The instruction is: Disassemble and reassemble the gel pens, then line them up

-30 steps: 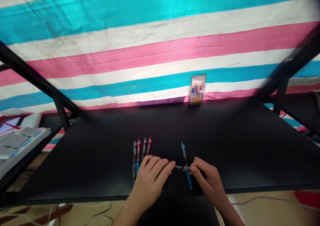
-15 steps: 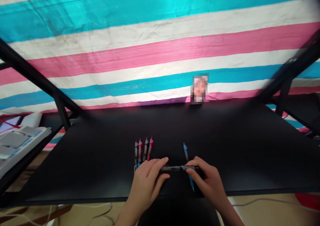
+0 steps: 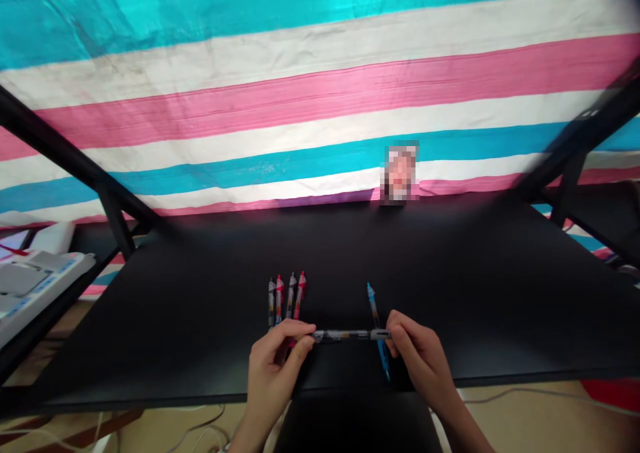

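A clear-barrelled pen with dark ends lies crosswise between my two hands. My left hand pinches its left end between thumb and fingers. At the other end, my right hand is closed on the grey tip part. Behind that end runs a blue pen, lying lengthwise on the black table and partly covered by the held pen. Beyond my left hand several pens lie side by side, among them a red pen and a black pen; my hand hides their near ends.
The black table has dark metal frame bars on both sides. A small upright blurred object stands at its back edge, before a striped sheet. At left is a white device; cables run below.
My left hand has shifted left and now pinches the pen's end, baring more of the barrel. My right hand has moved slightly outward along the pen. The view has tilted a little.
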Motion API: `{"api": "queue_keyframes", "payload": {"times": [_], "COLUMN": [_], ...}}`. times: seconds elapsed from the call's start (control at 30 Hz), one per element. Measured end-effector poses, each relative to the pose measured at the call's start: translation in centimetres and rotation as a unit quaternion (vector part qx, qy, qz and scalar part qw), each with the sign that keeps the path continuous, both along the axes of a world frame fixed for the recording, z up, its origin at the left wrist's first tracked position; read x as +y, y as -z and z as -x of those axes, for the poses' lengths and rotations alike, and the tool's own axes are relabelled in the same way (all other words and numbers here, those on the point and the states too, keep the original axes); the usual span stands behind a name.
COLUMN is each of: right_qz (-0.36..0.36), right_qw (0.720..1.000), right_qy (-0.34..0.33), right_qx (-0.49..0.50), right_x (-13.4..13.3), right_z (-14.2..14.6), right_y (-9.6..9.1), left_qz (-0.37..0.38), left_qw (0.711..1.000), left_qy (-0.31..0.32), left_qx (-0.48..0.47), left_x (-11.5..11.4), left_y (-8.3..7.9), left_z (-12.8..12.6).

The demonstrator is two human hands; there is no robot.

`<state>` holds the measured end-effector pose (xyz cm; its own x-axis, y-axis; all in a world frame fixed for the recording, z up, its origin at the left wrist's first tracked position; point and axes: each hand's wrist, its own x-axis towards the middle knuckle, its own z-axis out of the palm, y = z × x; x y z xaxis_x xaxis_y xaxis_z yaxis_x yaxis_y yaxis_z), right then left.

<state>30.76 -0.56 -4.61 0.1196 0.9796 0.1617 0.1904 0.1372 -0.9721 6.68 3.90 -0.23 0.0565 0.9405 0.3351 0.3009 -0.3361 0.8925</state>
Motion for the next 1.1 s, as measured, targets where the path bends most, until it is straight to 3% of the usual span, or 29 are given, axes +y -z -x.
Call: {"api": "queue_keyframes", "payload": {"times": [0.27,0.73,0.93,1.1], "right_qz": [-0.014,0.0,0.018,0.014], "right_qw": [1.0,0.998,0.997,0.997], "right_qy": [0.011,0.004,-0.006,-0.004], "right_qx": [0.011,0.058,0.069,0.081], "right_x": [-0.1,-0.3,-0.5,-0.4], "right_z": [0.1,-0.1,0.0,0.0], "right_y": [0.1,-0.5,-0.7,-0.6], "left_qz": [0.124,0.126,0.114,0.12], "left_qw": [0.99,0.983,0.988,0.984], "left_qy": [-0.036,-0.084,-0.071,-0.101], "left_qx": [-0.05,-0.101,-0.079,-0.081], "left_x": [0.0,-0.7,-0.5,-0.8], "left_y": [1.0,0.2,0.0,-0.3], "left_z": [0.5,-0.3,-0.1,-0.4]}}
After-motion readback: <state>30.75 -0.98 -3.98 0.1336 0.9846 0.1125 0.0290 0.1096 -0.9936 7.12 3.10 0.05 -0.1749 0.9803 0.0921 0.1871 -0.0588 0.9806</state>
